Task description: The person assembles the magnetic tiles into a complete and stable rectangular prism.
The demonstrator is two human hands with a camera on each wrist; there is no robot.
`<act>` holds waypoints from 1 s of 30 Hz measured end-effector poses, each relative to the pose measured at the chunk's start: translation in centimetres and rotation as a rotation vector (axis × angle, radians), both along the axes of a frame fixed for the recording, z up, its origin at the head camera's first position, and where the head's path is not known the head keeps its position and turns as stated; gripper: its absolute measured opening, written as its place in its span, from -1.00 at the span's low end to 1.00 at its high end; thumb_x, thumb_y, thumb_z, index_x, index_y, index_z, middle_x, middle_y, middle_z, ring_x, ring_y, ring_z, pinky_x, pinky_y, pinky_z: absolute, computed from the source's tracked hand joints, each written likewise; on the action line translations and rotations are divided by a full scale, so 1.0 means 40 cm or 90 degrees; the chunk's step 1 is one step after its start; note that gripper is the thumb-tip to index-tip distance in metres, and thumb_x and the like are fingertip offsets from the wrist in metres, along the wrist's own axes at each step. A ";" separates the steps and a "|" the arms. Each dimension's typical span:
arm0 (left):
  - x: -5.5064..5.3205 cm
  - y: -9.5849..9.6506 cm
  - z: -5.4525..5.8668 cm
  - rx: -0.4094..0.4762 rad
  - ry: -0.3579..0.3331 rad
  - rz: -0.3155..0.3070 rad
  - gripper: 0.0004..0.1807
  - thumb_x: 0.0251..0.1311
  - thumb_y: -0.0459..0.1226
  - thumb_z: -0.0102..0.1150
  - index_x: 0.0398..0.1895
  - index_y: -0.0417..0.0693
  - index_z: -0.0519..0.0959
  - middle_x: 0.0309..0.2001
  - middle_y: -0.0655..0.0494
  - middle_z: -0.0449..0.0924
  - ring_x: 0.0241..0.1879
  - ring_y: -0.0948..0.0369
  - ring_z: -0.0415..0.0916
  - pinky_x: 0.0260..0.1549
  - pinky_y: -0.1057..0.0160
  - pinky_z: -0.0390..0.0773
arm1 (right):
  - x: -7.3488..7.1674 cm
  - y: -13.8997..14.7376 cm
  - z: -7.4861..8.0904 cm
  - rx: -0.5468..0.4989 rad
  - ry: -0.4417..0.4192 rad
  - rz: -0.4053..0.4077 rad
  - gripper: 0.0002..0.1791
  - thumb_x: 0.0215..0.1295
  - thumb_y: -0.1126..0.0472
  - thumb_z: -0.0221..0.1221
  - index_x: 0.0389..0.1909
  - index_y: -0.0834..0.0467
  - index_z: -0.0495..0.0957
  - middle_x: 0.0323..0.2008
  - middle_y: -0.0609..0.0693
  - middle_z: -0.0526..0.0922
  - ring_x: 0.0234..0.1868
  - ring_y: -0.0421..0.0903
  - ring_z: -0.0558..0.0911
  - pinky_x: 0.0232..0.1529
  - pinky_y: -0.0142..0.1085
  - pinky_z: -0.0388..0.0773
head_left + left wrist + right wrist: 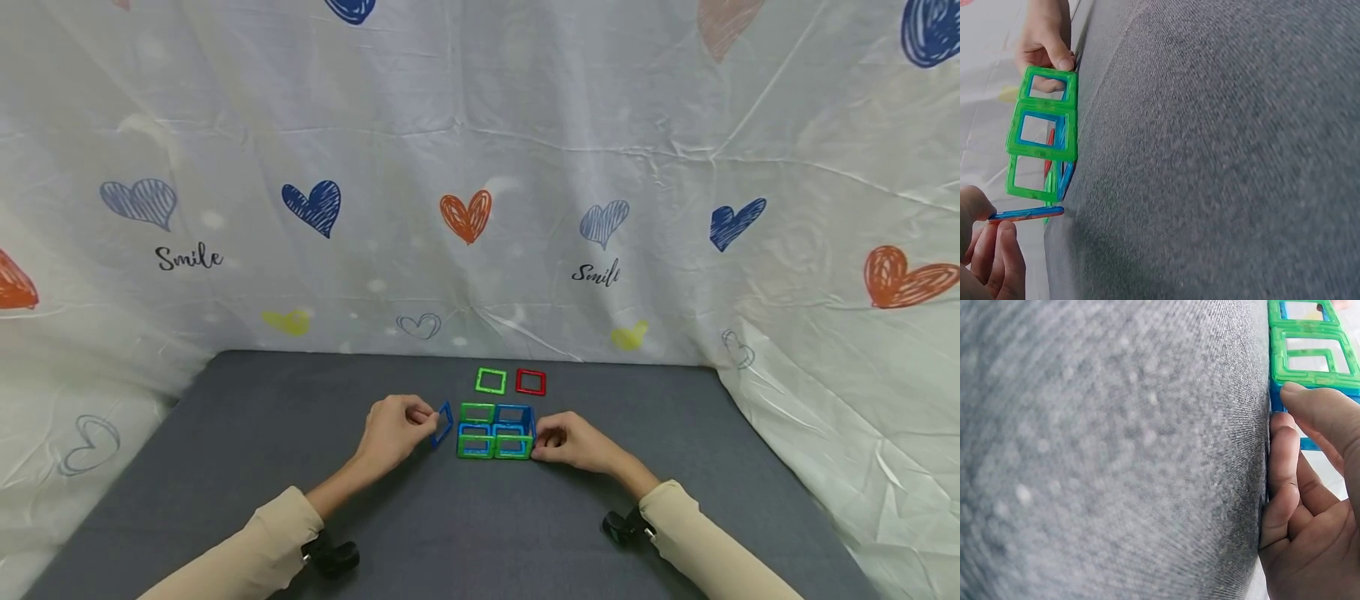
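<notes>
My left hand [395,431] pinches a blue square magnetic tile [1027,214] between thumb and fingers, holding it on edge. That tile stands a short gap left of a low box-like structure of joined magnetic tiles [494,442], with green squares along its front and blue ones behind and at the right end. At that right end, my right hand [579,442] grips the blue end tile [1277,399], thumb at the front corner beside a green tile [1280,355]. The right hand's other fingers are curled low against the cloth, and part of the end tile is hidden behind them.
Behind the structure, a loose green square tile [491,392] and a red square tile [531,393] lie flat on the dark grey table cloth [480,525]. A white curtain [525,233] printed with hearts hangs along the table's back edge.
</notes>
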State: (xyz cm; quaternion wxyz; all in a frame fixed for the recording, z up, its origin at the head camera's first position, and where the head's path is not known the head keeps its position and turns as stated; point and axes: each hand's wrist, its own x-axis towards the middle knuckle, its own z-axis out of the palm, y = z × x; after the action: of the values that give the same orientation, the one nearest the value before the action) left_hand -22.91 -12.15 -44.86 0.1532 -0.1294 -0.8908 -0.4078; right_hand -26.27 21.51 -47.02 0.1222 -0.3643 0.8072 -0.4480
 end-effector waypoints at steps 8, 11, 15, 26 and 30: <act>-0.001 0.013 -0.009 -0.008 -0.010 0.011 -0.92 0.17 -0.29 0.45 -0.46 0.03 0.76 -0.55 0.38 0.61 -0.59 0.41 0.49 -0.56 0.27 0.51 | 0.000 -0.002 -0.001 -0.003 -0.005 -0.001 -0.91 0.30 0.35 0.37 -0.20 0.18 0.71 -0.36 0.02 0.70 -0.42 -0.10 0.61 -0.37 -0.35 0.56; -0.001 0.016 -0.010 -0.003 -0.010 0.009 -0.92 0.17 -0.29 0.45 -0.46 0.03 0.76 -0.55 0.38 0.61 -0.60 0.40 0.49 -0.56 0.25 0.52 | -0.001 -0.001 -0.001 0.002 -0.006 -0.005 -0.92 0.30 0.35 0.37 -0.21 0.17 0.71 -0.36 0.01 0.69 -0.42 -0.10 0.62 -0.37 -0.35 0.57; -0.002 0.021 -0.012 0.006 -0.011 0.009 -0.91 0.16 -0.29 0.46 -0.47 0.03 0.75 -0.55 0.37 0.62 -0.58 0.40 0.50 -0.53 0.24 0.52 | -0.002 -0.001 -0.001 0.004 -0.005 -0.006 -0.92 0.31 0.36 0.36 -0.22 0.17 0.70 -0.37 0.01 0.69 -0.42 -0.10 0.62 -0.38 -0.35 0.57; 0.001 0.032 -0.014 0.068 -0.061 -0.019 -0.93 0.21 -0.30 0.44 -0.42 -0.04 0.74 -0.56 0.31 0.61 -0.66 0.29 0.53 -0.65 0.25 0.52 | -0.001 -0.002 0.000 0.002 -0.009 -0.003 -0.93 0.32 0.37 0.35 -0.22 0.19 0.70 -0.37 0.00 0.70 -0.43 -0.15 0.61 -0.38 -0.35 0.56; 0.004 0.034 -0.014 0.093 -0.091 -0.036 -0.95 0.23 -0.32 0.41 -0.38 -0.08 0.73 -0.55 0.27 0.62 -0.67 0.23 0.55 -0.66 0.23 0.53 | -0.001 -0.001 0.000 0.003 -0.008 -0.004 -0.92 0.32 0.37 0.35 -0.21 0.20 0.70 -0.36 0.00 0.70 -0.43 -0.16 0.61 -0.38 -0.35 0.56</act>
State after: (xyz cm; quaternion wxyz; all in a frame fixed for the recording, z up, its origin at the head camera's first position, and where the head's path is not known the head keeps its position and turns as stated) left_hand -22.74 -10.81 -45.44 0.0872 -0.1136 -0.8631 -0.4843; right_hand -26.33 21.46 -47.02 0.1271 -0.3589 0.8086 -0.4486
